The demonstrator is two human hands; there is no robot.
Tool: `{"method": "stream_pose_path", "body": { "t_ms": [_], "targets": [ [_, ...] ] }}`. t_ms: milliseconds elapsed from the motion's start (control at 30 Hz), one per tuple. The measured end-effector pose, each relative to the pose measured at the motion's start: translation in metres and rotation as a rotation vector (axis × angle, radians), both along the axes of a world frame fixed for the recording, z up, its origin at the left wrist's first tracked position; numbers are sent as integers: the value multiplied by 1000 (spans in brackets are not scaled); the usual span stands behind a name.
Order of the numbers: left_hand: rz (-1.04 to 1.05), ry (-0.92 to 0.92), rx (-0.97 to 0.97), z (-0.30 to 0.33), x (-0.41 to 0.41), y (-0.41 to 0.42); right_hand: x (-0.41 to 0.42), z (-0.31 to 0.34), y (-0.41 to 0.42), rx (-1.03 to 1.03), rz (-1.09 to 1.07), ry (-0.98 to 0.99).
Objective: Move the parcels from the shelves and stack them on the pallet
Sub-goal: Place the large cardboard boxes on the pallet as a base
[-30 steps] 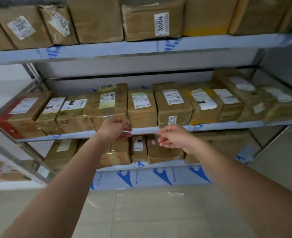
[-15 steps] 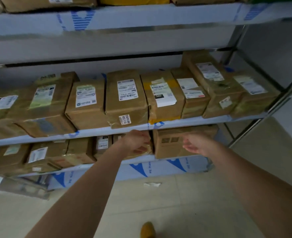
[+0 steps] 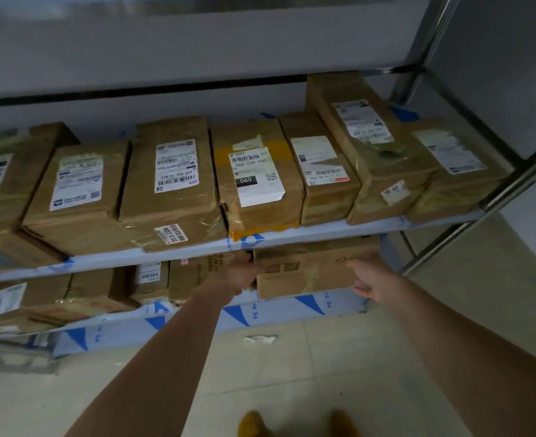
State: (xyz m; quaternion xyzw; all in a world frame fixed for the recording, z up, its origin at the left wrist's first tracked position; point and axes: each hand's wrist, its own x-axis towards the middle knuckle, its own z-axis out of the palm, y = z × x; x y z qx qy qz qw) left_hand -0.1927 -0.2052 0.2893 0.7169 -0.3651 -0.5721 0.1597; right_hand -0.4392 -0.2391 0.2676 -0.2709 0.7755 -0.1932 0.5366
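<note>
A wide brown parcel [image 3: 310,269] lies on the bottom shelf [image 3: 291,310] at the right end. My left hand [image 3: 236,274] is at the parcel's left end, fingers reaching into the gap beside it. My right hand [image 3: 375,280] lies against its right end with the fingers spread. The middle shelf [image 3: 197,247] above carries a row of several taped brown parcels with white labels, among them one marked 060 [image 3: 255,181]. No pallet is in view.
More parcels [image 3: 71,298] fill the bottom shelf to the left. A metal upright [image 3: 468,234] and diagonal brace stand at the right. The floor [image 3: 307,373] is pale tile with a scrap of white paper [image 3: 259,339]. My yellow shoes [image 3: 254,424] show at the bottom edge.
The view has dropped and moved closer to the lower shelves. Both hands went down from the middle shelf's edge to the two ends of the wide parcel on the bottom shelf.
</note>
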Motion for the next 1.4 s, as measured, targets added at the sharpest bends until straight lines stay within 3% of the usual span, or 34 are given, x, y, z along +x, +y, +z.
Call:
{"method": "stream_pose_path", "body": {
  "t_ms": [200, 367, 467, 567, 667, 767, 833, 967, 1100, 1167, 1267, 1400],
  "targets": [
    [222, 47, -80, -30, -38, -25, -41, -38, -37, -75, 23, 67],
    [446, -4, -95, -64, -58, -37, -74, -60, -64, -158, 165, 25],
    [548, -51, -163, -68, -68, -33, -86, -67, -66, -210, 212, 113],
    [545, -280, -127, -64, -70, -22, -96, -63, -64, -197, 230, 312],
    [423, -423, 89, -66, -71, -4, -106, -60, -55, -59, 308, 410],
    [459, -263, 229, -77, -78, 12, -107, -63, -45, 38, 270, 333],
    [529, -148, 201, -83, -85, 15, -99, -64, -40, -6, 272, 251],
    [553, -185, 68, -85, -93, 18, -90, -71, -44, -92, 292, 265],
    [483, -322, 102, -90, -80, 30, -108, -80, -44, -73, 324, 346],
    [501, -263, 207, -92, -74, 39, -117, -84, -39, -15, 281, 382],
    [507, -99, 365, -90, -84, 52, -118, -90, -32, -27, 117, 263],
    [577, -5, 249, -104, -96, 58, -107, -97, -29, -124, 84, 237]
  ]
}}
